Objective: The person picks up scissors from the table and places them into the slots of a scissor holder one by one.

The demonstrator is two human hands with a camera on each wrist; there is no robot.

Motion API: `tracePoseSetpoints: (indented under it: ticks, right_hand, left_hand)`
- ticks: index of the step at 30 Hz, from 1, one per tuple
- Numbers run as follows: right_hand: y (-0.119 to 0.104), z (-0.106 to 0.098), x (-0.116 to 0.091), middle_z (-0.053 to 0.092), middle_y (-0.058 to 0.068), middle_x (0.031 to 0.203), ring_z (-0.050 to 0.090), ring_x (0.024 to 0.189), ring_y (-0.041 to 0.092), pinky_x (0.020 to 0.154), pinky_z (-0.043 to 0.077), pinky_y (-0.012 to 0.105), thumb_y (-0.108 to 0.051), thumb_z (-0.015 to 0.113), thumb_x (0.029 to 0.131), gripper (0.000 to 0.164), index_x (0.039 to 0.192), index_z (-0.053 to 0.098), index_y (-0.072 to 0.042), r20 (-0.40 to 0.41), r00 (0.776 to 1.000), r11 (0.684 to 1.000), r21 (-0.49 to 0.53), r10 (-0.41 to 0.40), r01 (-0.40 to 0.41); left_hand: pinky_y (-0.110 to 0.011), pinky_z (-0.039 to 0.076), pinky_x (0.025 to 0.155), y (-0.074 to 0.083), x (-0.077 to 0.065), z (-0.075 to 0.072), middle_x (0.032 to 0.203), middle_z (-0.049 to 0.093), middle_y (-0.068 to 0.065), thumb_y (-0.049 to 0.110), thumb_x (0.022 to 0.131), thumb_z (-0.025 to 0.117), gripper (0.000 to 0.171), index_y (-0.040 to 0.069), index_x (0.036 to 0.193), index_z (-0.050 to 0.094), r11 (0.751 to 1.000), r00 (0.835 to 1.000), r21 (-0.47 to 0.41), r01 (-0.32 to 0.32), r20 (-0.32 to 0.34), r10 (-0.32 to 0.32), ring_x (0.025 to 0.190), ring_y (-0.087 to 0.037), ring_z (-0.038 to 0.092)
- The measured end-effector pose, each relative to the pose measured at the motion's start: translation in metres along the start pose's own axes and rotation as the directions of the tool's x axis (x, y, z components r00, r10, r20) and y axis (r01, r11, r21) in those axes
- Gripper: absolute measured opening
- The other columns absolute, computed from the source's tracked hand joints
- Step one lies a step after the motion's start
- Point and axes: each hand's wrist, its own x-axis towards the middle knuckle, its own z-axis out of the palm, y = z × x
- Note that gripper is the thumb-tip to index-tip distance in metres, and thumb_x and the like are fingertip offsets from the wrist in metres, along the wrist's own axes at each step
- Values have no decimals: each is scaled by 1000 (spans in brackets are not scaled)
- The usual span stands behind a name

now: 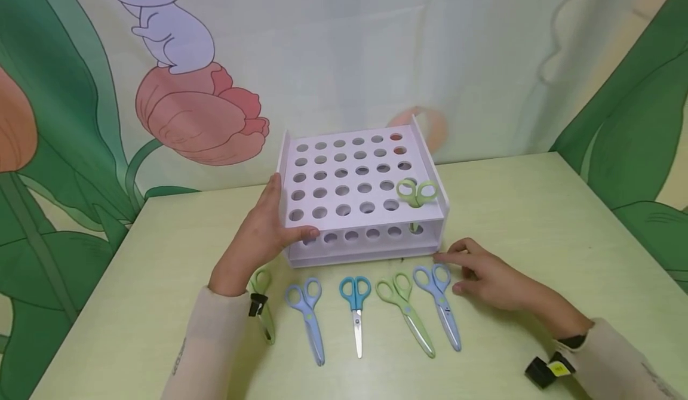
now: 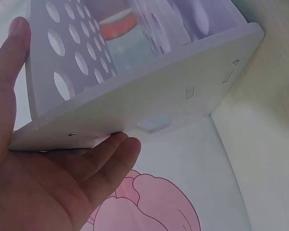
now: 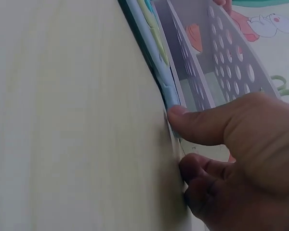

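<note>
A white rack (image 1: 353,200) with rows of round holes stands at the back of the table, tilted toward me. My left hand (image 1: 252,239) holds its left side, thumb over the front edge and fingers along the outer side panel (image 2: 149,103). Green-handled scissors (image 1: 416,199) stand in a front right hole, handles up. By the rack's lower right corner, my right hand (image 1: 486,277) has loosely bent fingers, the index fingertip right at that corner. Its thumb is close beside periwinkle scissors (image 1: 444,311); in the right wrist view the thumb overlaps their handle.
Several more scissors lie in a row before the rack: green (image 1: 407,310), teal (image 1: 356,298), periwinkle (image 1: 310,322), and another green pair (image 1: 268,328) partly hidden behind the left wrist. A printed curtain (image 1: 344,48) hangs behind the table (image 1: 537,209).
</note>
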Motion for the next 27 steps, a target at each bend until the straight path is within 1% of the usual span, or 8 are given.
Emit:
tracePoseSetpoints:
  ticks: [5,9,12,16,18,21,25,27]
  right_hand:
    - [-5,2,4,46,7,125,50,92,18,79,45,34,-14,81,87,40,125,68,-18,0,1000,999,-48,16,-16]
    - [-9,1,3,46,7,125,51,90,19,78,45,36,-23,85,83,35,113,66,-25,17,1000,997,-73,15,-13]
    - [-11,0,1,46,5,126,53,95,21,81,47,40,-31,86,81,32,105,64,-29,42,999,996,-92,-1,5]
    - [-11,-4,-1,46,5,127,57,102,24,87,48,47,-41,87,79,33,96,60,-32,86,996,997,-72,-8,14]
    - [-10,-5,-2,48,6,128,58,102,25,88,49,48,-41,87,78,34,94,59,-31,99,995,999,-46,-17,21]
    - [-8,-7,-2,50,7,128,58,100,23,88,50,47,-35,88,78,33,92,58,-31,101,994,999,-6,-40,40]
    - [-7,-10,-2,53,4,122,56,98,19,86,50,40,-26,86,80,31,93,58,-29,81,994,997,29,-71,69]
    - [-7,-12,-2,56,1,113,55,95,18,84,49,35,-26,86,81,32,95,57,-27,69,995,997,50,-67,64]
  left_hand:
    - [-48,38,104,0,0,-1,163,18,-10,39,75,90,132,11,163,-4,1000,1000,-13,-4,-6,4,123,-32,42]
    - [-47,39,102,-2,1,0,160,23,-9,39,75,91,131,13,163,-3,999,1000,-34,-16,-9,16,121,-31,44]
    - [-47,40,101,-4,0,2,157,26,-10,40,75,91,131,13,163,-2,999,1000,-37,-13,-6,13,119,-32,45]
    - [-48,40,102,-5,-1,3,162,21,-10,44,74,90,133,11,163,-3,1000,1000,-16,2,-2,-2,122,-33,44]
    - [-49,39,104,-5,-1,3,165,16,-11,45,74,90,133,10,163,-4,1000,1000,-5,5,-2,-5,125,-33,43]
    - [-49,38,105,-4,0,3,166,14,-12,43,74,90,134,10,163,-4,1000,1000,-3,7,-2,-7,126,-34,42]
    - [-49,37,105,-3,1,2,166,13,-12,42,74,90,133,8,162,-3,1000,1000,1,0,-6,0,126,-34,42]
    - [-49,38,105,-1,2,1,166,14,-12,42,75,90,132,9,163,-3,1000,1000,1,-6,-10,6,125,-33,43]
